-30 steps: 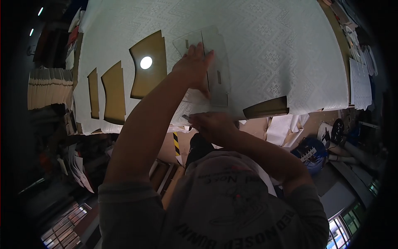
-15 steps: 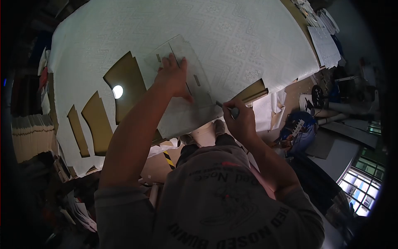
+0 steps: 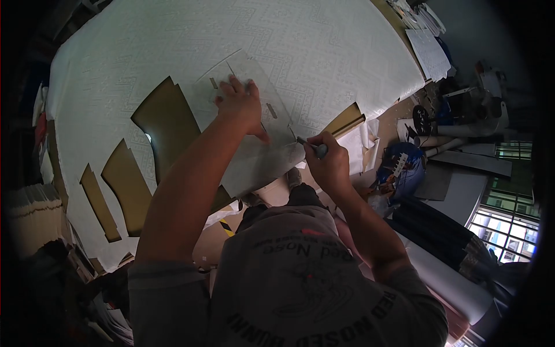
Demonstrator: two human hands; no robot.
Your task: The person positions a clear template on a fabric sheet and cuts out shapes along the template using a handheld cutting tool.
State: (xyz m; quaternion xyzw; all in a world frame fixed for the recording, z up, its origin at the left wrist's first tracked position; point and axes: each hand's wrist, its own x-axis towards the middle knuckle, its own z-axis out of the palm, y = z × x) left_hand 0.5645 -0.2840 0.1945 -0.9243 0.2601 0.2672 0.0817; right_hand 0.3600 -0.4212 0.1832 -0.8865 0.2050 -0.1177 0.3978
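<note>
My left hand lies spread on a clear plastic template with small slots. Under the template is a white patterned sheet covering the table. In my closed right hand is a slim grey pen-like tool; its tip is at the template's right edge, close to the sheet's near edge. Whether it is a pen or a blade I cannot tell. Left of my left forearm lie brown cut-out shapes: a wide one, a curved one and a narrow strip.
More brown pieces lie at the table's right edge, beyond my right hand. White papers rest at the far right. A blue object stands beside the table. Stacked boards are at the left.
The whole view has shifted and turned slightly. The bright round spot at the wide brown piece has shrunk to a sliver. My left hand stays on the template; the right still grips the tool.
</note>
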